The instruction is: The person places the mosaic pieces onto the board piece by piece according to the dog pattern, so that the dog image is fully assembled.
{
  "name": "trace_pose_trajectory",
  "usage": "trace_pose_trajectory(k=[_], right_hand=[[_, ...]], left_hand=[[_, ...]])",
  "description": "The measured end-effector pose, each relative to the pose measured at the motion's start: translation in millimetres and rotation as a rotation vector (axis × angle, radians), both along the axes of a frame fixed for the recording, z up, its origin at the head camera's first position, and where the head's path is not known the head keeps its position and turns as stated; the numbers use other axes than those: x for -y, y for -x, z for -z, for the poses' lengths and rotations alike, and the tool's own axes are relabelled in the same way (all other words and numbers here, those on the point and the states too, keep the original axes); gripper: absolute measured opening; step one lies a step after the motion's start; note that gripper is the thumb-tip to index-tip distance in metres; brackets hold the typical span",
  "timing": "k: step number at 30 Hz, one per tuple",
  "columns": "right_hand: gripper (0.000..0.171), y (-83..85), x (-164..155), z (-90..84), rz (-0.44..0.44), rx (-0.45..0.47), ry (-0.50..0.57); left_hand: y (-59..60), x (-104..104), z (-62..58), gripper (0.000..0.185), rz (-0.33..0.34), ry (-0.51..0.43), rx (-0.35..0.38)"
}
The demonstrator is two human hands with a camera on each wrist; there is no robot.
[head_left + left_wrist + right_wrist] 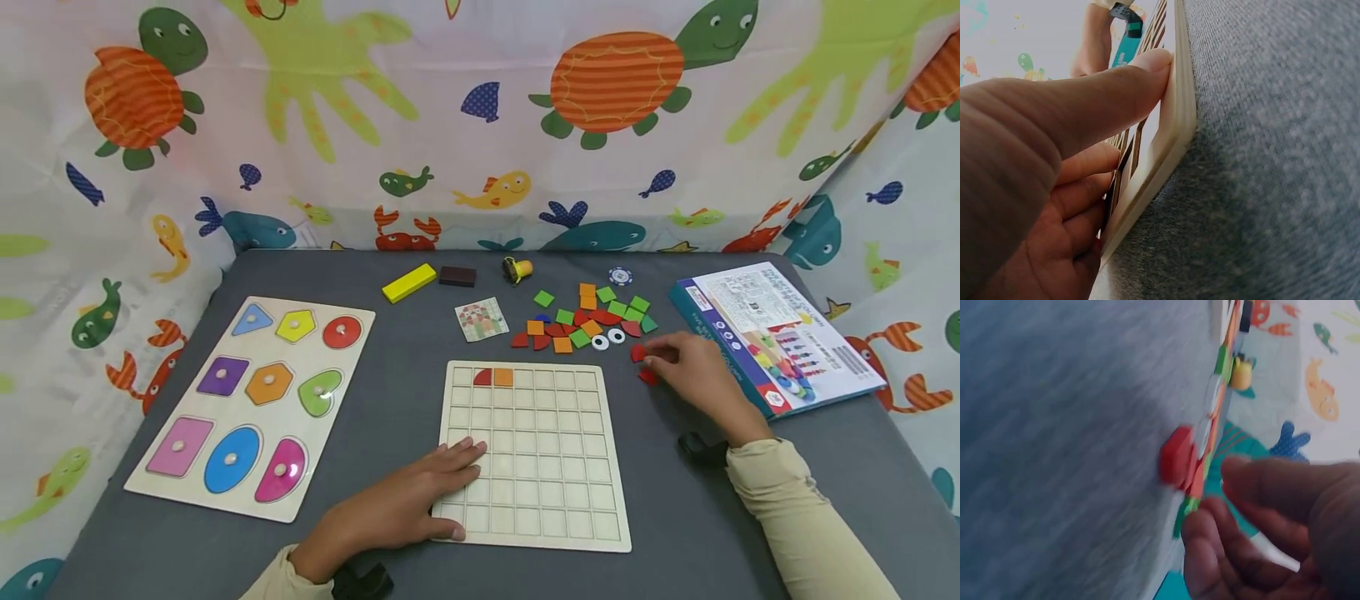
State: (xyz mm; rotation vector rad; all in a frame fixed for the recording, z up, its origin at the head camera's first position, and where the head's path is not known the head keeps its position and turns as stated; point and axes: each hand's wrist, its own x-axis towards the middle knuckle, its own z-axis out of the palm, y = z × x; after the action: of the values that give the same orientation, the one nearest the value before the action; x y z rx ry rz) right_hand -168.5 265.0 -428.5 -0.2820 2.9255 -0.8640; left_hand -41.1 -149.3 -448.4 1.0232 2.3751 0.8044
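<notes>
The grey table (720, 533) fills the head view, its near edge cut off by the frame. On it, toward 9 o'clock, lies the shape puzzle board (251, 406) with nine coloured pegged shapes. At the centre sits the grid board (551, 492), with only a red quarter-round and an orange square (503, 377) seated in its top row.

The left hand (420, 500) lies flat on the grid board's lower-left corner, fingers straight and spread on the wood; the left wrist view shows the thumb (1122, 94) pressed along the board's edge, the rest of the board foreshortened to a sliver.

At 3 o'clock the game box (780, 333) rests partly behind the right hand (693, 375). That hand's fingers curl down at two red pieces: one red tile (638, 353) at the fingertips, another (647, 377) half hidden under the hand. Whether either is actually pinched cannot be told; the right wrist view is blurred, showing a red tile (1175, 456) just off the fingertips (1210, 537).

At 12 o'clock lies the loose tile pile (588, 321), with a pattern card (482, 319), a yellow block (408, 282) and a dark block (457, 276) beside it.
</notes>
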Motion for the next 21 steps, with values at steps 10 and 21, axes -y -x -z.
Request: trace_pose_trajectory(k=[10, 21], right_hand=[[0.034, -4.2, 0.6, 0.1, 0.001, 0.105, -0.035], [0.018, -4.8, 10.1, -3.7, -0.048, 0.053, 0.021]], left_hand=[[-0.4, 0.1, -0.6, 0.077, -0.014, -0.007, 0.029], [0.9, 0.0, -0.2, 0.077, 0.013, -0.018, 0.018]])
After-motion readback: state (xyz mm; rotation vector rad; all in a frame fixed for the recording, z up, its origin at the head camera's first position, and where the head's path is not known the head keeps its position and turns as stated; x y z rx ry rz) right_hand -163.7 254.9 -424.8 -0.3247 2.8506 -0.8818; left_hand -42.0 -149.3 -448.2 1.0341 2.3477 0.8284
